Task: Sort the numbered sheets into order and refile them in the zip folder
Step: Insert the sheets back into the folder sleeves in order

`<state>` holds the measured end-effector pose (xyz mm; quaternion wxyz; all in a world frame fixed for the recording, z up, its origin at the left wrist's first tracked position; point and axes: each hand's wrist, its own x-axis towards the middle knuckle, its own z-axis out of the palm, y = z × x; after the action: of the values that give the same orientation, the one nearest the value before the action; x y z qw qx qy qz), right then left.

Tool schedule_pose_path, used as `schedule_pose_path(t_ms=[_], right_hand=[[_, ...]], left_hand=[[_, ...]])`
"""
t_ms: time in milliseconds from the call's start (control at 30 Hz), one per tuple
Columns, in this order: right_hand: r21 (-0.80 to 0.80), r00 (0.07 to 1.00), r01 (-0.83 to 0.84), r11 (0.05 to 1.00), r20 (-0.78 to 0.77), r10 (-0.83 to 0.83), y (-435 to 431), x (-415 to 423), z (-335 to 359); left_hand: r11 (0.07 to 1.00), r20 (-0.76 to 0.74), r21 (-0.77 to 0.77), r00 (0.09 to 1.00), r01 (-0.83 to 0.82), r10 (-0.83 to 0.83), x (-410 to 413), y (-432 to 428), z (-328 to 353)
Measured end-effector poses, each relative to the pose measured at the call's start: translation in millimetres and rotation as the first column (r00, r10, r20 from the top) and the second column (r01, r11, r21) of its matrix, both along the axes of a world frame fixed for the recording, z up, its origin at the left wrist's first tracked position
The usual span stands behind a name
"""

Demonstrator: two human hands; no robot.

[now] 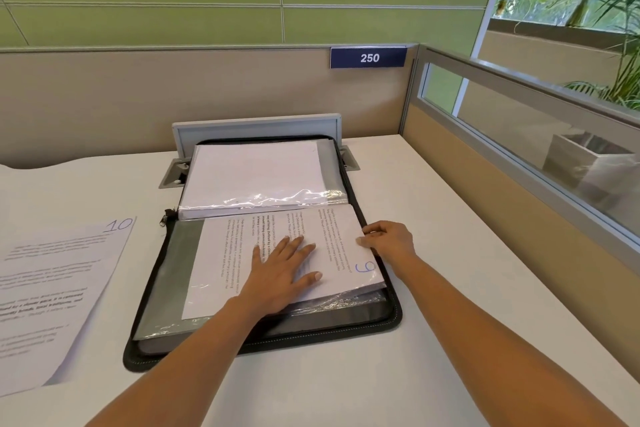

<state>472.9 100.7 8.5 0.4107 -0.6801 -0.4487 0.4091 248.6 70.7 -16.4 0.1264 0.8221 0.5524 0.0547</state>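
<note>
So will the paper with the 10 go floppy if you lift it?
Probably: the sheet marked 10 looks like one thin page, so it should droop and feel light. On the smooth table it may slide if pushed.

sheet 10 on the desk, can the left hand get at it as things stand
Probably yes. The left hand lies flat on sheet 9 in the zip folder; sheet 10 lies uncovered on the table left of it, with nothing between.

Sheet 9 [214, 274] flat in open zip folder [393, 317]
</note>
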Motion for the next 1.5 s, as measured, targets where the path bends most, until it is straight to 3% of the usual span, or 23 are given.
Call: schedule_pose_path(t_ms=[233, 567, 800, 900, 1033, 1133, 1200, 1300, 1400, 1467, 1500], right_hand=[[-0.098, 0.975, -0.2, 0.975, -0.117, 0.188, 5.3, -13.6, 1.1], [-0.194, 0.824, -0.522, 0.83, -0.364, 0.434, 2.1, -17.1, 12.3], [-0.219, 0.821, -0.547, 0.808, -0.325, 0.469, -5.7, -17.9, 13.7], [-0.199, 0.868, -0.475, 0.857, -0.267, 0.419, -11.8, -12.6, 11.8], [-0.181, 0.887, -0.339, 0.923, -0.387, 0.25, -22.4, 1.0, 10.5], [-0.16, 0.871, -0.403, 0.901, -0.368, 0.324, -33.3, 8.3, 18.8], [-0.102, 0.883, -0.392, 0.914, -0.321, 0.343, -37.9, 7.4, 23.5], [0.036, 0.9, -0.24, 0.97, -0.367, 0.236, -37.6, 3.6, 30.8], [0.171, 0.89, -0.106, 0.979, -0.423, 0.171, -33.1, -1.7, 40.9], [0.303, 0.952, -0.019, 0.953, -0.285, 0.109, -30.4, -7.4, 43.8], [0.403, 0.991, 0.023, 0.915, -0.13, 0.032, -29.7, -10.9, 44.1]], left_hand=[[1.0, 0.004, -0.02, 1.0, -0.008, 0.008, -2.3, -1.5, -2.1], [1.0, -0.019, -0.024, 1.0, -0.017, 0.016, -0.5, -1.2, -1.9], [0.999, -0.004, -0.035, 1.0, -0.004, 0.004, -0.7, -3.6, -1.2], [0.999, 0.012, -0.048, 1.0, 0.01, -0.009, -1.9, -6.7, -0.1], [0.998, -0.01, -0.039, 0.999, 0.041, -0.041, -5.2, -13.7, 0.5], [0.996, -0.047, -0.019, 0.995, 0.092, -0.092, -6.6, -18.9, 4.5], [0.99, -0.083, 0.043, 0.988, 0.133, -0.129, -5.6, -22.5, 12.0], [0.965, -0.06, 0.21, 0.987, 0.158, -0.149, -2.7, -26.3, 26.4], [0.836, -0.022, 0.533, 0.99, 0.128, -0.137, -1.8, -23.2, 33.7], [0.726, -0.063, 0.679, 0.994, 0.108, -0.089, -0.2, -16.2, 43.6], [0.698, -0.076, 0.71, 0.995, 0.095, -0.059, 1.1, -13.6, 51.9]])
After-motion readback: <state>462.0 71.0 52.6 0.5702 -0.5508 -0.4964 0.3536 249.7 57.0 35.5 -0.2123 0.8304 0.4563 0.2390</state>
